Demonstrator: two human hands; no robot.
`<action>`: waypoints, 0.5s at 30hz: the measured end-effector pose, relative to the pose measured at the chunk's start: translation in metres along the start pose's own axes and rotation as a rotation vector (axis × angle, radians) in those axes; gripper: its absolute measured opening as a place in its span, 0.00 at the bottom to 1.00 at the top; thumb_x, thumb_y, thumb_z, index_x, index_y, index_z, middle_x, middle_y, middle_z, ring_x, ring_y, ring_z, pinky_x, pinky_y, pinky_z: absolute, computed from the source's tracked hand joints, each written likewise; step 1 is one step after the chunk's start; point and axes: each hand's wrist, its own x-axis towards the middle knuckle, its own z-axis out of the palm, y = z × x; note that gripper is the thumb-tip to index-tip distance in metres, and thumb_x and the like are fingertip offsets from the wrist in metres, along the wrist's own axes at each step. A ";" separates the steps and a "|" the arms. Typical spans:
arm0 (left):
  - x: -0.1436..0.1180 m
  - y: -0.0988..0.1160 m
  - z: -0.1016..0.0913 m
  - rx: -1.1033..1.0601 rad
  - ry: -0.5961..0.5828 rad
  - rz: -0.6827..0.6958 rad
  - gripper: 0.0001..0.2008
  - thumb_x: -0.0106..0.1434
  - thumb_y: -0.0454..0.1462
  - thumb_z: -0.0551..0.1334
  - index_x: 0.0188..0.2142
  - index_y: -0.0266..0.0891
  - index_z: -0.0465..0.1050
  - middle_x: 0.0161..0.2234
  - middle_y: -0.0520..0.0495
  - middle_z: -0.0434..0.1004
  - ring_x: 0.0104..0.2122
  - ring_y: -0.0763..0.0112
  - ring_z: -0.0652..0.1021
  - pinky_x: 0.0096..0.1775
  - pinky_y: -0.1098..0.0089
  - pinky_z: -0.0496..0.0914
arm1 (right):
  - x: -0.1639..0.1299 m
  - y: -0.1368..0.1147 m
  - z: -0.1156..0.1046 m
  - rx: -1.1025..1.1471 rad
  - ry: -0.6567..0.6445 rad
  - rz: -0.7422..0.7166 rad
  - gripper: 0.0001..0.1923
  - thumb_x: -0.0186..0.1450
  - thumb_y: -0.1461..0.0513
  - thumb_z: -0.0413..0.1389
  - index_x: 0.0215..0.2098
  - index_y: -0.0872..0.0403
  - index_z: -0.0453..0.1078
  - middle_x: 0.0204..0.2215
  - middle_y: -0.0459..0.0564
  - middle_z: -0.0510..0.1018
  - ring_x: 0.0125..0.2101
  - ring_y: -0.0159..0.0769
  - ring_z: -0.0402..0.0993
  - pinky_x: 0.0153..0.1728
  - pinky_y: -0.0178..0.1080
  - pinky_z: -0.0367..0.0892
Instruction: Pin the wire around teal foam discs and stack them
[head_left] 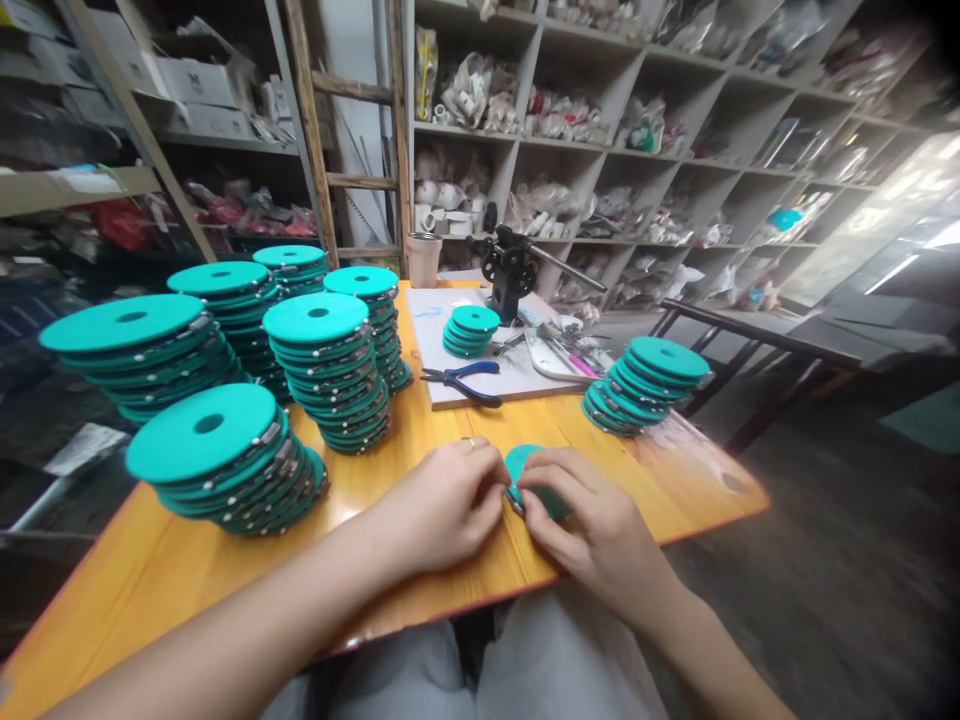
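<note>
A round teal foam disc (525, 458) lies near the front edge of the wooden table, partly covered by my fingers. My right hand (589, 510) is closed on it, thumb and fingers curled over its near side. At the disc's left rim, my left hand (459, 500) is closed, with a ring on one finger. Its fingertips pinch something too small to make out. A small dark metal piece (514, 500) shows between the two hands. Beyond them, blue-handled pliers (465, 380) rest with their jaws pointing left.
Several tall stacks of teal discs (319, 370) with small metal parts on their rims stand at left. A shorter stack (645, 385) leans at right. At the back, a board (442, 392) carries a small stack, a black hand-cranked device (510, 275), tools and a cup (424, 262).
</note>
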 end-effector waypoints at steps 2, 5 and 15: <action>0.000 0.001 0.000 0.009 -0.007 -0.020 0.04 0.58 0.28 0.56 0.31 0.35 0.68 0.27 0.49 0.70 0.27 0.73 0.69 0.30 0.73 0.63 | 0.001 0.002 0.002 -0.001 -0.019 -0.008 0.06 0.69 0.68 0.49 0.39 0.56 0.67 0.38 0.50 0.70 0.41 0.32 0.68 0.42 0.34 0.63; 0.001 0.001 -0.001 0.002 -0.025 -0.059 0.03 0.57 0.28 0.56 0.30 0.35 0.67 0.24 0.51 0.69 0.25 0.74 0.69 0.28 0.73 0.62 | 0.000 0.005 0.005 0.006 -0.037 -0.012 0.06 0.69 0.68 0.48 0.38 0.56 0.66 0.38 0.50 0.70 0.41 0.32 0.68 0.43 0.34 0.64; 0.002 0.004 0.000 0.041 -0.201 0.111 0.07 0.62 0.30 0.54 0.33 0.34 0.71 0.38 0.42 0.68 0.41 0.65 0.69 0.43 0.65 0.68 | -0.045 0.025 -0.025 -0.220 -0.194 0.294 0.34 0.70 0.51 0.51 0.68 0.50 0.43 0.63 0.52 0.54 0.63 0.43 0.53 0.61 0.53 0.60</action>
